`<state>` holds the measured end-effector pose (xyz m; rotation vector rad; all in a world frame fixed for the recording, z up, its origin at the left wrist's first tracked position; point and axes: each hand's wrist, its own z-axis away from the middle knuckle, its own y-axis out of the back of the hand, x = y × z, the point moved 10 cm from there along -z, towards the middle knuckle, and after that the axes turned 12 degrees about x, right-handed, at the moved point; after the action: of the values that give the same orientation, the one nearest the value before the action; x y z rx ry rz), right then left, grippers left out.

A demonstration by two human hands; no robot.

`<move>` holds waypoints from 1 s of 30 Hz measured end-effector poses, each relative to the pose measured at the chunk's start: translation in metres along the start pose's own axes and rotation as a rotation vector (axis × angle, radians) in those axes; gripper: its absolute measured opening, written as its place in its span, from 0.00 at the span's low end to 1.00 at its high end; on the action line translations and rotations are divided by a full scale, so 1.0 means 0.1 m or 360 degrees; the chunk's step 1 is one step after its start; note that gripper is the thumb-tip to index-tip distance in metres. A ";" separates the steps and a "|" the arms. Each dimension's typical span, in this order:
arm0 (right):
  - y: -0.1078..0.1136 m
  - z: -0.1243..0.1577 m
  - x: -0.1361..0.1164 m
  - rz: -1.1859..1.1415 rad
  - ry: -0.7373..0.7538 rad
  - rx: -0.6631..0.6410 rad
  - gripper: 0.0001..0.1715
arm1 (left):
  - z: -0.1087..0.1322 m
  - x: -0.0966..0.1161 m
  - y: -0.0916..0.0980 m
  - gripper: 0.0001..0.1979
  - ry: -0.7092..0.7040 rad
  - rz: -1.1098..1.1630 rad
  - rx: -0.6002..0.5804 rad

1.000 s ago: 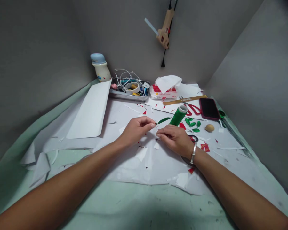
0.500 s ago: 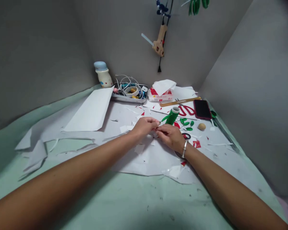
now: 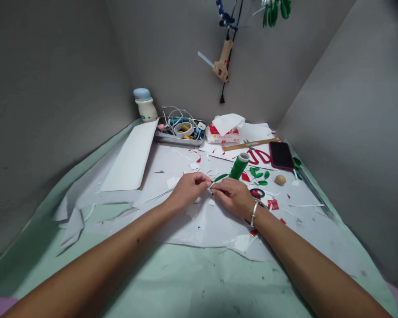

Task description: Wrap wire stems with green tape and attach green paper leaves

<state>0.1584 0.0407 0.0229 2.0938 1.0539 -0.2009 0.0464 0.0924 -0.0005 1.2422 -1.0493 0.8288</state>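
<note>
My left hand (image 3: 194, 185) is closed in a pinch at the stem end of a slim green leaf (image 3: 220, 177), which points right toward the spool. Close beside it, my right hand (image 3: 230, 194), with a silver bangle at the wrist, has thumb and fingers pressed together; whatever they pinch is too small to make out. A spool of green thread (image 3: 239, 166) stands tilted just behind my right hand. Several small green leaves (image 3: 259, 175) lie to its right. The black handle loop of a tool (image 3: 257, 193) shows partly behind my right wrist.
White paper with scraps covers the green cloth (image 3: 199, 278). Behind are a metal tray (image 3: 179, 140) of cables and tape, a tissue pack (image 3: 223, 134), red scissors (image 3: 259, 156), a ruler (image 3: 252, 144) and a phone (image 3: 281, 155). A glue gun (image 3: 223, 64) hangs on the wall.
Both hands have shifted slightly left and lower in view, with a small gap opening between their fingertips. The green leaf has tipped flatter. The whole view has moved a little.
</note>
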 end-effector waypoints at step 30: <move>-0.02 -0.03 -0.15 0.0166 0.0116 -0.0082 0.10 | 0.02 0.16 0.08 0.09 -0.0713 -0.0486 0.0214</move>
<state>0.1469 0.0345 0.0302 2.1167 0.9789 -0.0463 0.0437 0.0907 0.0175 1.7030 -1.1276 0.3961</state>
